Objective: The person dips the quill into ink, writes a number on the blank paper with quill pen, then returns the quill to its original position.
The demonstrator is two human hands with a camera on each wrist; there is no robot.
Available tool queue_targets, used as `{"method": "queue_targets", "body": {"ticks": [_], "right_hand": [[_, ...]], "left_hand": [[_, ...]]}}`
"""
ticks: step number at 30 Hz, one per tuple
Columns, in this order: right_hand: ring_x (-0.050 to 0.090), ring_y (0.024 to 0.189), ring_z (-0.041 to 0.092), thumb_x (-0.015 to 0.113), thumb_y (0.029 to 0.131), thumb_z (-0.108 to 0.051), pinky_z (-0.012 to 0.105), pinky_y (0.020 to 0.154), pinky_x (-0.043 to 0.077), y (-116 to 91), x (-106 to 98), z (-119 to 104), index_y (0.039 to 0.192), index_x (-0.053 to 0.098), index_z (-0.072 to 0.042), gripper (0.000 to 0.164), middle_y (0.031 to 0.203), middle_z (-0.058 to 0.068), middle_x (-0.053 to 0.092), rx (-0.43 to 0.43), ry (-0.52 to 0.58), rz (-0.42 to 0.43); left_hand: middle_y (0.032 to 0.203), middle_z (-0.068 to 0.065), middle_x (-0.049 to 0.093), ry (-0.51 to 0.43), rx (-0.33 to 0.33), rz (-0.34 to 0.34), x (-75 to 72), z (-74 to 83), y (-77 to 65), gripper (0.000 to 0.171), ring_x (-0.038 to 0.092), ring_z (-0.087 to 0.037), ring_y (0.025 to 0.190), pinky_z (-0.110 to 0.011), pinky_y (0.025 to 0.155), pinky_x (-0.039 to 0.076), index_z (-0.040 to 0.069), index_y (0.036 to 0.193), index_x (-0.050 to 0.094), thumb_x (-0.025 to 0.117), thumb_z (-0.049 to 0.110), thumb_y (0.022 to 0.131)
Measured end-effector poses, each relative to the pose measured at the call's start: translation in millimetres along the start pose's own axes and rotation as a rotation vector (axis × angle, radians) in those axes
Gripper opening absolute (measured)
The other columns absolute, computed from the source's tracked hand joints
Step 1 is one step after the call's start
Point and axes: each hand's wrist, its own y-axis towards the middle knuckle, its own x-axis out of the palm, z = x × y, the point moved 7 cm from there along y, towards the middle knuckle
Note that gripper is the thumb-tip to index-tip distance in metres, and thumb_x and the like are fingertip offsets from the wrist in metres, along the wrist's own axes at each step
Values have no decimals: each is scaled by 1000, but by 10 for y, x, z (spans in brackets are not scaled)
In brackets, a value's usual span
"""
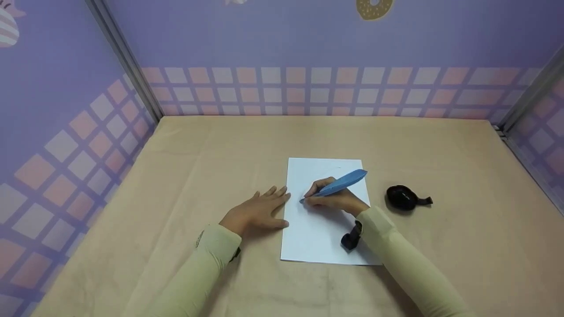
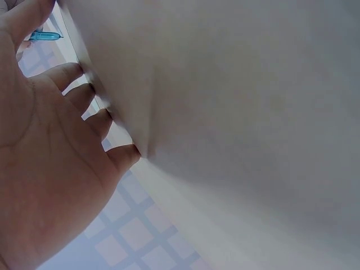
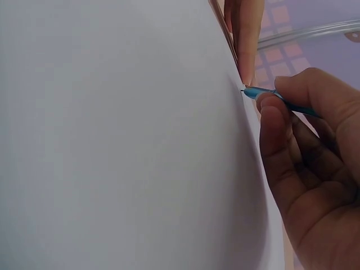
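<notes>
Long pale yellowish-green left sleeve [image 1: 194,273], matching right sleeve [image 1: 407,259]. Small dark marking [image 1: 199,239] near left cuff [image 1: 222,240]. Black wrist camera [image 1: 350,240] at right cuff [image 1: 376,222].

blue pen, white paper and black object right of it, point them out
Blue pen [image 1: 343,181], head view: its feather-shaped part.
White paper [image 1: 310,233], head view: bare lower part.
Black object [image 1: 401,198], head view: its rounded body.

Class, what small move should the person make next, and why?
Probably a short stroke with the blue pen on the white sheet: the right hand pinches the pen, its tip toward the sheet, while the left hand lies at the sheet's left edge.
</notes>
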Motion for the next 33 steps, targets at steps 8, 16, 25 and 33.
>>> {"method": "queue_targets", "body": {"ticks": [8, 16, 25, 33], "right_hand": [[58, 77, 6, 75, 80, -6, 18, 72, 45, -25, 40, 0, 93, 71, 7, 19, 91, 13, 73, -7, 41, -20], [60, 76, 6, 75, 80, -7, 18, 72, 47, -51, 88, 9, 93, 71, 6, 19, 87, 4, 74, 10, 60, -71], [62, 83, 11, 77, 79, -12, 26, 81, 46, -93, 137, 6, 91, 74, 0, 17, 87, 0, 75, 25, 30, -119], [63, 82, 9, 77, 79, -9, 24, 82, 46, -115, 164, 0, 91, 73, 3, 18, 86, 1, 75, -3, 80, -154]], "left_hand": [[163, 6, 5, -12, -5, 4, 13, -9, 0, 81, 0, -19, 151, -52, 121, 4, 22, 156, 17, 54, 54, 91], [163, 5, 7, -18, -4, 12, 5, 0, -9, 80, 2, -20, 151, -54, 120, 5, 22, 155, 19, 55, 53, 91], [163, 6, 6, -16, -14, 12, 17, -6, -15, 81, 0, -18, 151, -52, 121, 4, 23, 155, 17, 55, 54, 91], [163, 6, 7, -11, -18, 22, 15, -5, -17, 80, 1, -19, 151, -52, 121, 4, 23, 155, 18, 54, 54, 91]]}}
